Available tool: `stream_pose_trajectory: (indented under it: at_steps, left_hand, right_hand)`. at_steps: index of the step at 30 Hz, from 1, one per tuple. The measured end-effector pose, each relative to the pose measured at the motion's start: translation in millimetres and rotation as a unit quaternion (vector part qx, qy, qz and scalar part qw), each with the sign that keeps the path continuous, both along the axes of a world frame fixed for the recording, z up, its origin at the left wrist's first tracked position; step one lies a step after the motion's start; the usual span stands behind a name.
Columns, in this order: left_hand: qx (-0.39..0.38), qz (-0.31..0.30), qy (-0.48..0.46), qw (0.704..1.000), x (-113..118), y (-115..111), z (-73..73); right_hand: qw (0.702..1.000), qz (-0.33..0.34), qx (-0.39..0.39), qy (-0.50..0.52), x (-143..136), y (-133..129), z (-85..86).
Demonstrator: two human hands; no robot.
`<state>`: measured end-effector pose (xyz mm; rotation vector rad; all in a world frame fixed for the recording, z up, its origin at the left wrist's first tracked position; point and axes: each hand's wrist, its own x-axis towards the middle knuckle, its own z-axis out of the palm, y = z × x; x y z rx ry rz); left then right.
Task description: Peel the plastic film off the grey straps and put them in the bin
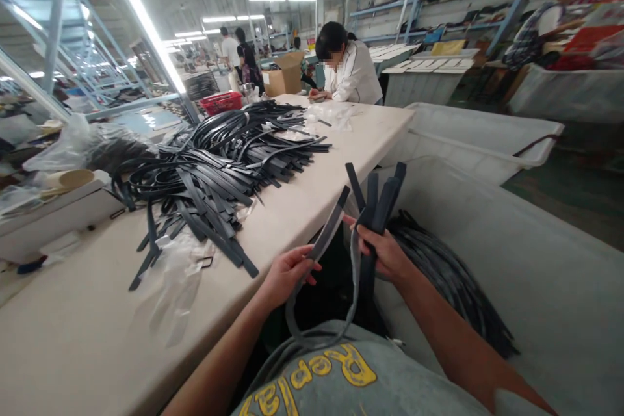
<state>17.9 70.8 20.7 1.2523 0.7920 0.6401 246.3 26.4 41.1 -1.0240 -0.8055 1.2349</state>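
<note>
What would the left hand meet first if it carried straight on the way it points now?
Beyond the strap it holds, the left hand would probably meet the right hand and its bundle of dark straps, though depth is unclear.

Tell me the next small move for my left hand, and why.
Probably ease the left hand toward the right hand, keeping a light grip: its strap hangs in a loop, with the tip apart from and slightly lower than the upper ends of the bundle in the right hand.
</note>
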Motion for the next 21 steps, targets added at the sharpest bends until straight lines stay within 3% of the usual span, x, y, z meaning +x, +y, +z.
stream_pose_trajectory:
  at_steps: [4,9,13,16,19,21]
  left_hand:
    - [0.019,-0.048,0.036,0.998,-9.4,-21.2,-11.4]
    - [0.026,-0.068,0.078,0.994,-15.9,-24.2,-11.6]
    - [0.122,-0.092,0.07,0.986,6.5,-17.6,3.0]
    - [0.147,-0.065,0.047,0.986,34.7,-16.5,10.1]
    - [0.104,-0.055,0.079,0.99,53.1,-24.3,4.2]
    - [0.102,-0.083,0.111,0.985,55.4,-33.8,-5.0]
  right_hand:
    - [0.999,-0.034,0.021,0.008,6.2,8.1,1.8]
    - [0.997,-0.075,0.03,-0.013,6.2,-0.6,1.5]
    - [0.987,-0.094,0.026,-0.13,-7.7,-12.1,1.6]
    - [0.973,-0.089,0.015,-0.211,-18.5,-19.8,5.0]
    - [0.966,-0.098,0.0,-0.239,-17.3,-26.9,7.6]
    - [0.966,-0.111,-0.008,-0.235,-8.6,-31.7,7.1]
